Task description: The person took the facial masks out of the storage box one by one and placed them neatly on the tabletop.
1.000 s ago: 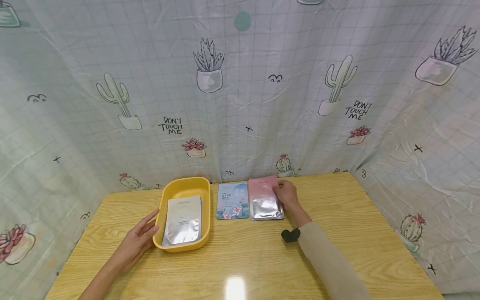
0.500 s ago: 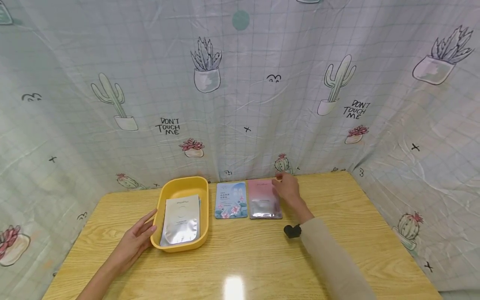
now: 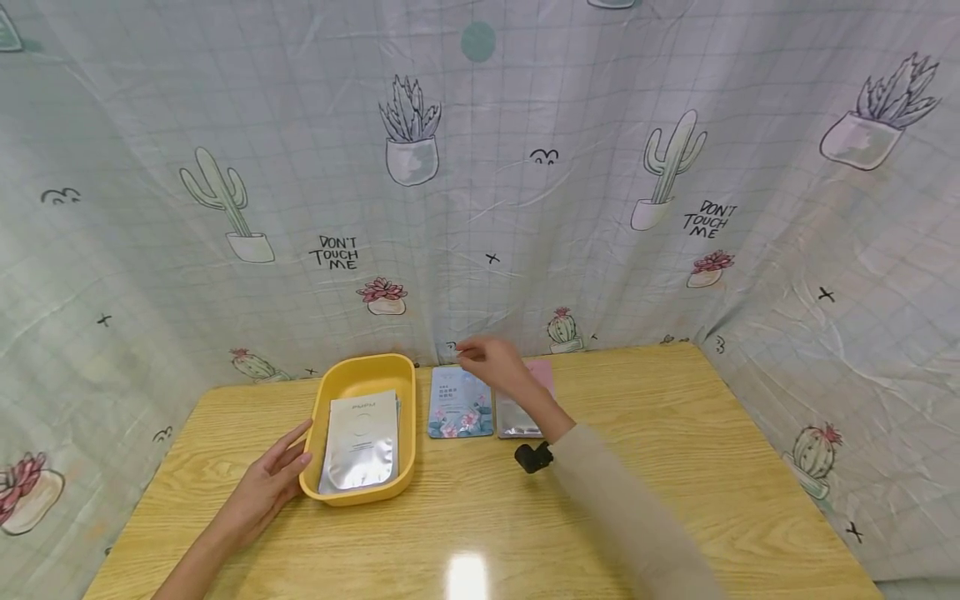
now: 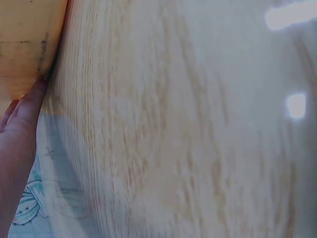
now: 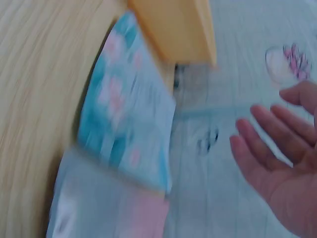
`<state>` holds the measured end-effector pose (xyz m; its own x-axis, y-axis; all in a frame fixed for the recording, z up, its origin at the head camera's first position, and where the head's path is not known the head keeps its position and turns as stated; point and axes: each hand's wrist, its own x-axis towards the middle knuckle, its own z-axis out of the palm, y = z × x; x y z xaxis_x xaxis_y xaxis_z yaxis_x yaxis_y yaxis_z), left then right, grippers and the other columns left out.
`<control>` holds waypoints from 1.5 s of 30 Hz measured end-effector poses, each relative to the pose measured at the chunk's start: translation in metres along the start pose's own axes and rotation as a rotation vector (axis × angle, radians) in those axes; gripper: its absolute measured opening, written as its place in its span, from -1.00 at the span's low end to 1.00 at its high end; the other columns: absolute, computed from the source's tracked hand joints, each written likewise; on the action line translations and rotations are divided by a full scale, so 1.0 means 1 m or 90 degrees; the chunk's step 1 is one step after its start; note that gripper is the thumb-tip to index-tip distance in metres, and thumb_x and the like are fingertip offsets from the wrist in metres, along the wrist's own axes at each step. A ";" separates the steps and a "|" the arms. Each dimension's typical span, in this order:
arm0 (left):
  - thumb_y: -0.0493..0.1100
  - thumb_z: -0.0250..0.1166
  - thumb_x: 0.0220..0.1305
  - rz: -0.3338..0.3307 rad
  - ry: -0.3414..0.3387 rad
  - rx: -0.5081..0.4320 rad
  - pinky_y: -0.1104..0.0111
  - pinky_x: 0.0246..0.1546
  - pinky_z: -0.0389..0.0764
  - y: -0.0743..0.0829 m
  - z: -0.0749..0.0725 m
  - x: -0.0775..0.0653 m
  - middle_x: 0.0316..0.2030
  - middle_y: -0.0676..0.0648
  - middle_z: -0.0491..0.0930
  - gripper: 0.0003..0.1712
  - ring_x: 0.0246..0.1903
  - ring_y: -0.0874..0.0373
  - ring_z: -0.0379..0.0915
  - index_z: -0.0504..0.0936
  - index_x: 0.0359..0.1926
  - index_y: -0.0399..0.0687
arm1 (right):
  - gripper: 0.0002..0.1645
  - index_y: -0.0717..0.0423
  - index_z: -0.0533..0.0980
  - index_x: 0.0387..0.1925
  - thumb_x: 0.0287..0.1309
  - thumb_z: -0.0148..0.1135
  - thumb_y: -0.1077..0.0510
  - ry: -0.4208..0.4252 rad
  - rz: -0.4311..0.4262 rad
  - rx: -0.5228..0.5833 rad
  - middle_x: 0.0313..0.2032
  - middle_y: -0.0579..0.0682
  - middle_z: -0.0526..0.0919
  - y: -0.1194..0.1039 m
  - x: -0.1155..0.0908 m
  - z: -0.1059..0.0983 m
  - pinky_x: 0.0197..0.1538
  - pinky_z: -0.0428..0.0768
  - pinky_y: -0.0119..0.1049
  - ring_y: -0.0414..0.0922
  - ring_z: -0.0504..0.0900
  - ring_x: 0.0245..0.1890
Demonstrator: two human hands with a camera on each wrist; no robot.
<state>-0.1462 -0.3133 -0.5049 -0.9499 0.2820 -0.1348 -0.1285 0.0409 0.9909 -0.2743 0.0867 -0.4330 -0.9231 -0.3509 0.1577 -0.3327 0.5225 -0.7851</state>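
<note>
My left hand [image 3: 268,482] lies against the left side of a yellow plastic tray [image 3: 409,458], its fingers along the wall. The left wrist view shows the fingers [image 4: 30,106] extended against the tray's side. Inside the tray are stacked face mask packets [image 3: 362,446], a white and silver one on top. To the tray's right a blue packet with pink flowers [image 3: 457,412] lies flat, beside a pink and silver packet [image 3: 517,421]. Above these two, my right hand [image 3: 497,365] hangs with loosely bent fingers and nothing in them; its forearm partly covers the pink packet.
Everything stands on a wood-grain table [image 3: 480,517]. A cactus-print curtain [image 3: 495,208] hangs directly behind its back edge and along both sides. A small black object [image 3: 533,457] sits at the right cuff.
My right hand has let go of the pink packet, which now lies flat, and has swung left over the blue packet. The left hand has stayed at the tray.
</note>
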 end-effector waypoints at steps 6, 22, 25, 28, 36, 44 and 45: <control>-0.13 0.00 0.64 -0.003 0.001 -0.003 0.38 0.09 0.60 -0.001 0.002 -0.003 0.53 -0.45 -0.20 -0.25 0.18 0.49 0.42 -0.14 0.66 0.09 | -0.57 0.12 0.59 0.23 0.45 0.23 0.05 -0.141 -0.080 0.002 0.03 0.00 0.74 -0.037 0.020 0.034 0.03 0.63 -0.36 -0.12 0.69 0.02; -0.11 0.02 0.63 -0.005 0.022 0.016 0.38 0.10 0.59 -0.005 -0.001 -0.004 0.48 -0.28 0.01 -0.26 0.19 0.46 0.43 -0.09 0.65 0.15 | -0.41 0.09 0.59 0.25 0.22 0.48 0.02 -0.208 0.019 -0.076 0.14 0.00 0.68 -0.075 0.070 0.112 0.11 0.54 -0.47 -0.16 0.62 0.13; -0.10 0.02 0.63 -0.010 0.030 0.018 0.39 0.09 0.60 -0.006 -0.002 -0.004 0.47 -0.24 0.03 -0.26 0.18 0.47 0.44 -0.09 0.65 0.17 | -0.34 0.08 0.57 0.28 0.16 0.53 0.04 -0.193 0.074 -0.101 0.21 -0.02 0.64 -0.079 0.070 0.127 0.17 0.51 -0.45 -0.15 0.58 0.18; -0.09 0.02 0.63 -0.011 0.026 0.015 0.38 0.10 0.59 -0.005 -0.001 -0.003 0.51 -0.33 -0.07 -0.26 0.19 0.48 0.42 -0.09 0.65 0.18 | -0.26 0.02 0.53 0.33 0.11 0.56 0.04 -0.191 0.120 -0.144 0.27 -0.11 0.59 -0.081 0.068 0.137 0.24 0.46 -0.45 -0.20 0.54 0.23; -0.12 0.03 0.63 -0.003 0.026 0.017 0.39 0.09 0.59 -0.005 -0.001 -0.001 0.51 -0.40 -0.12 -0.26 0.18 0.49 0.42 -0.08 0.65 0.15 | -0.31 -0.05 0.61 0.23 0.03 0.62 0.04 -0.237 0.128 -0.222 0.19 -0.19 0.62 -0.077 0.070 0.149 0.25 0.45 -0.42 -0.25 0.53 0.14; -0.15 0.02 0.63 0.013 0.008 0.003 0.40 0.09 0.59 -0.005 -0.001 0.001 0.52 -0.48 -0.17 -0.25 0.18 0.46 0.43 -0.10 0.65 0.08 | -0.50 -0.12 0.73 0.00 -0.05 0.67 0.07 -0.202 0.126 -0.231 -0.04 -0.21 0.70 -0.066 0.077 0.158 0.17 0.44 -0.45 -0.23 0.54 -0.04; -0.16 0.02 0.63 0.012 0.008 0.000 0.40 0.09 0.59 -0.006 -0.001 0.001 0.52 -0.48 -0.17 -0.25 0.18 0.46 0.43 -0.10 0.65 0.08 | -0.52 -0.12 0.74 -0.03 -0.06 0.67 0.09 -0.192 0.128 -0.216 -0.08 -0.20 0.71 -0.064 0.077 0.159 0.12 0.46 -0.46 -0.23 0.53 -0.09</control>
<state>-0.1470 -0.3143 -0.5105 -0.9558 0.2706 -0.1153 -0.1097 0.0359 0.9933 -0.2933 -0.0973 -0.4656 -0.8949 -0.4005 -0.1970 -0.2441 0.8087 -0.5352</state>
